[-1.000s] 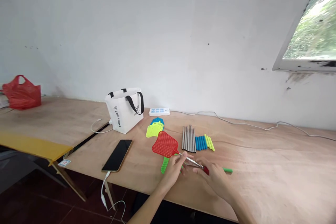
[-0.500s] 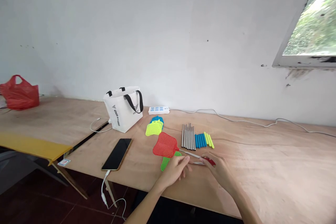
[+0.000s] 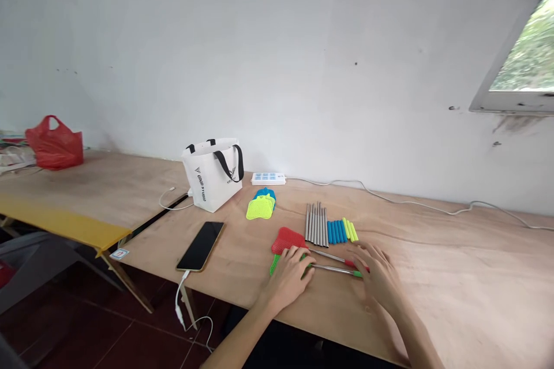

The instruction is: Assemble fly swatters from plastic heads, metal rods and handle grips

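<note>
Both hands (left (image 3: 289, 274), right (image 3: 377, 274)) lie open, palms down, on two fly swatters (image 3: 286, 239).

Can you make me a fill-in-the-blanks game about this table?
1. The fly swatter by the left hand has a ____ head.
2. The phone has a ____ cable plugged in.
3. The white bag has ____ handles.
4. The right hand rests on the ____.

Missing words: red; white; black; table
</note>
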The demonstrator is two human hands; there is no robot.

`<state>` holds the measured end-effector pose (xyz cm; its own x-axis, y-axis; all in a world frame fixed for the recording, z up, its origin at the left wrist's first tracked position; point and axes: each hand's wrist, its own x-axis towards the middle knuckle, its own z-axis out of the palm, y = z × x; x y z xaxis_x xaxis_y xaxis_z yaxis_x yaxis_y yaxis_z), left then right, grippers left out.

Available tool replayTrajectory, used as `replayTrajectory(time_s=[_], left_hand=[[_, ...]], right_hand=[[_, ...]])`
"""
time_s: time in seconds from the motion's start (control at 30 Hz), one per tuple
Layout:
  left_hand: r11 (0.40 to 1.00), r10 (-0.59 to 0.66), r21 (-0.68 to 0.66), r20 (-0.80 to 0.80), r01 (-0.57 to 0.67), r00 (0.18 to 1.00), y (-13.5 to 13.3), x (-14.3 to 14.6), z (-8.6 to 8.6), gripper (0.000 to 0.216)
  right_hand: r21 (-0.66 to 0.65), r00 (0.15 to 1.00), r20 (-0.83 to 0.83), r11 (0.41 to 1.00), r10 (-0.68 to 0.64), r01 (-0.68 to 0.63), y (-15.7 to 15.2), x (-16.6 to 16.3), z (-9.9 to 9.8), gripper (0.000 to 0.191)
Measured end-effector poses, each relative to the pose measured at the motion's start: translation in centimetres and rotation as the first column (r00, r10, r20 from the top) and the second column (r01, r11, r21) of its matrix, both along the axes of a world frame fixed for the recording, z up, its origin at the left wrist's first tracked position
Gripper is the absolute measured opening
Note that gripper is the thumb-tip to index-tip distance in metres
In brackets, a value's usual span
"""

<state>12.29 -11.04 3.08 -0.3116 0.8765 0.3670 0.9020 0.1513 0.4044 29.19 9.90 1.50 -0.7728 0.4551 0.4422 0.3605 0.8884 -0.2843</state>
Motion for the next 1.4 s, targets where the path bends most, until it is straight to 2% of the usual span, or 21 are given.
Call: replayTrajectory(time_s=[0.17, 0.23, 0.33, 0.37, 0.43, 0.5, 0.57, 0.7, 0.77, 1.0, 1.4], left_hand=[[0.998, -0.011, 0.055, 0.029, 0.009, 1.000, -0.1, -0.1, 0.5, 0.022], [0.998, 0.002, 0.059, 0.019, -0.003, 1.000, 0.4, -0.7, 1.0, 0.022], [1.000, -0.009, -0.018, -0.031, 0.008, 0.999, 2.5, -2.7, 1.8, 0.025], [0.999, -0.026, -0.049, -0.043, 0.023, 0.999, 3.5, -3.5, 2.0, 0.031], [0.991, -0.062, -0.125, -0.036, 0.057, 0.997, 5.7, -5.2, 2.5, 0.056], [0.958, -0.126, -0.258, 0.013, 0.125, 0.992, 7.9, -6.6, 2.7, 0.084], [0.898, -0.192, -0.390, 0.064, 0.201, 0.979, 9.9, -7.5, 2.7, 0.103], [0.770, -0.250, -0.579, 0.112, 0.268, 0.962, 12.0, -8.4, 2.1, 0.118], [0.752, -0.256, -0.600, 0.112, 0.271, 0.960, 12.4, -8.7, 1.5, 0.117], [0.848, -0.267, -0.462, 0.052, 0.260, 0.962, 12.8, -9.7, -0.6, 0.104], [0.874, -0.246, -0.413, 0.079, 0.256, 0.966, 15.7, -12.0, -1.1, 0.108]], right_hand=[[-0.128, 0.999, 0.026, 0.991, -0.043, 0.046, 0.6, 0.6, 0.3, 0.045], [-0.169, 0.998, 0.057, 0.986, 0.006, 0.004, 1.6, 0.6, 0.6, 0.048], [-0.188, 0.984, 0.123, 0.976, 0.132, -0.107, 4.2, 0.0, 1.4, 0.057], [-0.188, 0.974, 0.150, 0.972, 0.171, -0.141, 5.2, -0.4, 1.6, 0.059], [-0.183, 0.953, 0.196, 0.963, 0.231, -0.196, 7.0, -1.3, 1.7, 0.064], [-0.170, 0.933, 0.232, 0.956, 0.275, -0.240, 8.4, -2.3, 1.4, 0.069], [-0.146, 0.916, 0.257, 0.949, 0.309, -0.279, 9.2, -3.4, 1.0, 0.073], [-0.129, 0.881, 0.314, 0.936, 0.353, -0.329, 9.4, -5.2, 0.2, 0.080], [-0.139, 0.866, 0.335, 0.929, 0.370, -0.343, 9.2, -5.9, 0.1, 0.081], [-0.102, 0.880, 0.318, 0.936, 0.352, -0.338, 8.2, -7.2, -0.2, 0.074], [-0.053, 0.892, 0.319, 0.946, 0.321, -0.321, 10.1, -9.3, -0.1, 0.069]])
